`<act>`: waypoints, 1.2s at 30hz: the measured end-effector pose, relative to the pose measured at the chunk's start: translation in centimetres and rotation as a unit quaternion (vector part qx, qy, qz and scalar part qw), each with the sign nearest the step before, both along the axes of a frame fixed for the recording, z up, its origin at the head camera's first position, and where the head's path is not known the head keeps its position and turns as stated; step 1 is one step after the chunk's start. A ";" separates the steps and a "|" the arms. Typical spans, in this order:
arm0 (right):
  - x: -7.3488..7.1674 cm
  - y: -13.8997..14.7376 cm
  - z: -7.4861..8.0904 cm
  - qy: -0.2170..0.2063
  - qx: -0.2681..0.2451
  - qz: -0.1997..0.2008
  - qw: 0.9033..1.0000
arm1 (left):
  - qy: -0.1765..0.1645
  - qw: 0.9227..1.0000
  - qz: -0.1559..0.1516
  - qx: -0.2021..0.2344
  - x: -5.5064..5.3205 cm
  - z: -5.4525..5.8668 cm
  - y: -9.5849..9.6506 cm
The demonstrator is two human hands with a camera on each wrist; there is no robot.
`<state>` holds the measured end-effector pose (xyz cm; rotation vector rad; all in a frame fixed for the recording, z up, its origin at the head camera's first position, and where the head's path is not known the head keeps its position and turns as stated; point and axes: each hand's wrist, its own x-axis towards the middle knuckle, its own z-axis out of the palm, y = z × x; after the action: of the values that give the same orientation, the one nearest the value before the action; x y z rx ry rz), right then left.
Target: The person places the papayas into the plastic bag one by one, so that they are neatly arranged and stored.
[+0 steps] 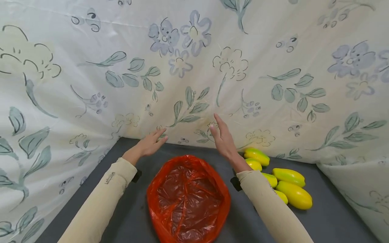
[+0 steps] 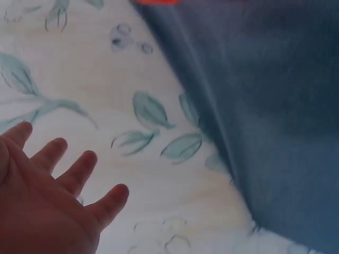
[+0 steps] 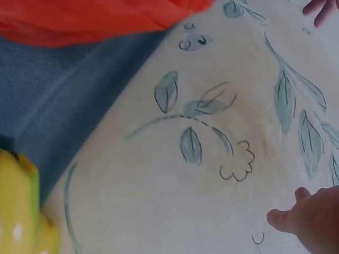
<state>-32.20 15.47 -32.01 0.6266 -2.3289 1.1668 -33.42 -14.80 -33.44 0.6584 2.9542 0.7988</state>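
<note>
Both hands are raised with fingers extended, holding nothing. The left hand hovers beyond the upper left of a red plastic bag; its spread fingers show in the left wrist view. On the other side, the right hand is held up with its palm turned inward, past the bag's upper right rim. The bag stands on the dark table with its mouth spread wide in a round shape, and its crinkled inside shows. Several yellow-green mangoes lie to the right, some partly hidden behind the right forearm.
A dark grey cloth-like table surface lies under everything. White floral fabric rises along the back and both sides, close beyond the hands. In the right wrist view, yellow fruit appears at the lower left.
</note>
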 end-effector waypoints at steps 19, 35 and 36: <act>6.6 2.3 -3.1 -0.068 -0.072 0.038 0.994 | -0.070 0.984 0.018 0.161 0.6 -6.7 2.2; 10.8 3.0 -4.2 -0.129 -0.197 0.149 0.960 | -0.091 0.983 0.016 0.157 1.8 -10.2 1.1; 11.1 3.0 -4.3 -0.137 -0.216 0.167 0.952 | -0.091 0.983 0.017 0.156 1.9 -10.4 0.9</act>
<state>-21.09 18.43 -36.28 0.7486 -2.1160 1.9599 -31.55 -13.89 -43.84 0.5113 2.7076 1.2667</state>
